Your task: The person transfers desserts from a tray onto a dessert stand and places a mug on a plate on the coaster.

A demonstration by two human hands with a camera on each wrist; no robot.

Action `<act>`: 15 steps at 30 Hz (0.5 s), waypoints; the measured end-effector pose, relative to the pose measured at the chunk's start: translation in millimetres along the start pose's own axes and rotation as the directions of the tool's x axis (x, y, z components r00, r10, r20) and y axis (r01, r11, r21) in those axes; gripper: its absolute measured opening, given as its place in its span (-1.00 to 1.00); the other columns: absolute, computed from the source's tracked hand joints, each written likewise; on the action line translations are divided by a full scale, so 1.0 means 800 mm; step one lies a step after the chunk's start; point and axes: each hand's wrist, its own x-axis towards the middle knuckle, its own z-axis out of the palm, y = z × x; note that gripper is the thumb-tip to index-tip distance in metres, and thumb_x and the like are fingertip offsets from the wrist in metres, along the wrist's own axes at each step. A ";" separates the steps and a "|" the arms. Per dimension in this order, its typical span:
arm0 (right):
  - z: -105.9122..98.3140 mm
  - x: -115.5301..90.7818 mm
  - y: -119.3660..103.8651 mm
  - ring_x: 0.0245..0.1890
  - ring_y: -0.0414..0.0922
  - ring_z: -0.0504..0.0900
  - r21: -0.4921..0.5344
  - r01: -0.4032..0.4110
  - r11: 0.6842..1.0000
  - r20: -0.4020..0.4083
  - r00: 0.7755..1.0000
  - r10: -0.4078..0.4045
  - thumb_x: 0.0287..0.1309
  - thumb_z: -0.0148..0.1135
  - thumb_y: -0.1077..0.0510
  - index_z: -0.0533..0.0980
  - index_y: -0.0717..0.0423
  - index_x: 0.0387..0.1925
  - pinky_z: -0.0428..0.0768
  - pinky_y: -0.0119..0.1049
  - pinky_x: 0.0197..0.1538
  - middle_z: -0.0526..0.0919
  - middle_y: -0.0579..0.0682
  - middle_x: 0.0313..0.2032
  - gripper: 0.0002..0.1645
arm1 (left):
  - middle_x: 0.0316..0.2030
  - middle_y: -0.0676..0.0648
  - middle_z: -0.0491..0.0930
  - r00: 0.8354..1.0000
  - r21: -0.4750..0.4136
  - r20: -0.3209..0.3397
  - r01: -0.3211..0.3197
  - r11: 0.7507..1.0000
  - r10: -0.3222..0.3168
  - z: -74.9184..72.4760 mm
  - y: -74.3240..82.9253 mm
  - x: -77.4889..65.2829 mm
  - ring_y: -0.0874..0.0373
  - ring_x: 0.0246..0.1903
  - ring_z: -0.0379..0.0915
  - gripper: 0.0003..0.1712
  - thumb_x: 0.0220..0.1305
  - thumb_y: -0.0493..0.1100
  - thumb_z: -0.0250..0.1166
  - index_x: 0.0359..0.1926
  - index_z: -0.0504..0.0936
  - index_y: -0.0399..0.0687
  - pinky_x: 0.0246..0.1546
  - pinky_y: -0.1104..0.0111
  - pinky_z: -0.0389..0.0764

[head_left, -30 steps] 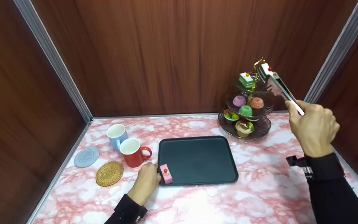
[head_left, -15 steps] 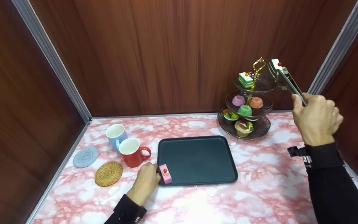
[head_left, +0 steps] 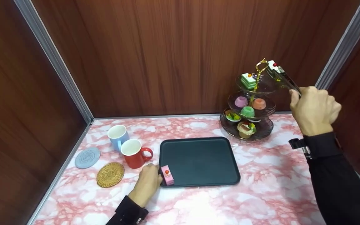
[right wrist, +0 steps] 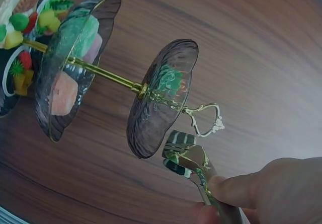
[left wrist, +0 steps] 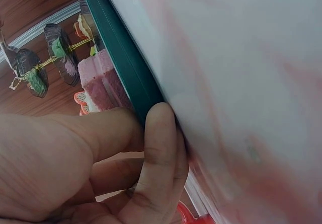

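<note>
My left hand (head_left: 146,180) pinches the left edge of the dark tray (head_left: 203,161); in the left wrist view, thumb and fingers close on the rim. Just inside that edge lies a pink cake slice (head_left: 167,176) with a red berry on top. My right hand (head_left: 315,108) grips metal tongs (head_left: 289,82), whose ends clasp a white-topped, dark-layered cake slice (head_left: 272,65) with a red berry. That slice is in the air by the gold handle of the three-tier dessert stand (head_left: 265,128). On the stand's top plate sits a green layered cake slice (head_left: 248,81).
Three small domed jellies, including a green one (head_left: 247,111), occupy the middle tier. Tarts, one a fruit tart (head_left: 246,130), are on the bottom tier. Left of the tray stand a red mug (head_left: 134,157) and a blue mug (head_left: 121,137), near a woven coaster (head_left: 110,175) and a grey coaster (head_left: 87,157).
My right hand has risen a little. The tongs with the slice swung right, then came slightly back left toward the stand's handle. My left hand and the tray stay put.
</note>
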 end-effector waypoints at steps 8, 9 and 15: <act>0.004 0.017 -0.010 -0.47 0.48 0.45 -0.076 0.072 0.994 0.098 0.993 -0.065 0.20 -0.07 -0.24 0.58 0.15 -0.35 0.09 0.05 -0.71 0.56 0.47 -0.40 -0.43 | -0.55 -0.11 0.50 1.000 -0.010 0.023 0.021 1.000 -0.020 -0.001 0.000 0.002 0.00 -0.46 0.50 -0.90 -0.21 -0.31 0.30 -0.52 0.59 -0.17 -0.43 0.22 0.51; 0.004 0.018 -0.011 -0.47 0.49 0.45 -0.082 0.081 0.993 0.106 0.992 -0.073 0.20 -0.07 -0.24 0.58 0.16 -0.36 0.09 0.05 -0.72 0.55 0.48 -0.41 -0.43 | -0.54 -0.11 0.50 0.999 -0.009 0.025 0.022 1.000 -0.022 -0.002 0.000 0.002 0.00 -0.45 0.51 -0.90 -0.21 -0.31 0.30 -0.52 0.59 -0.17 -0.43 0.21 0.51; 0.007 0.023 -0.019 -0.53 0.50 0.44 -0.103 0.136 0.985 0.095 0.987 -0.127 0.17 0.00 -0.22 0.56 0.24 -0.45 0.05 0.05 -0.76 0.53 0.48 -0.48 -0.42 | -0.54 -0.11 0.50 0.999 -0.016 0.031 0.030 0.999 -0.029 -0.002 -0.001 0.001 0.00 -0.45 0.50 -0.90 -0.21 -0.32 0.28 -0.52 0.59 -0.17 -0.41 0.20 0.52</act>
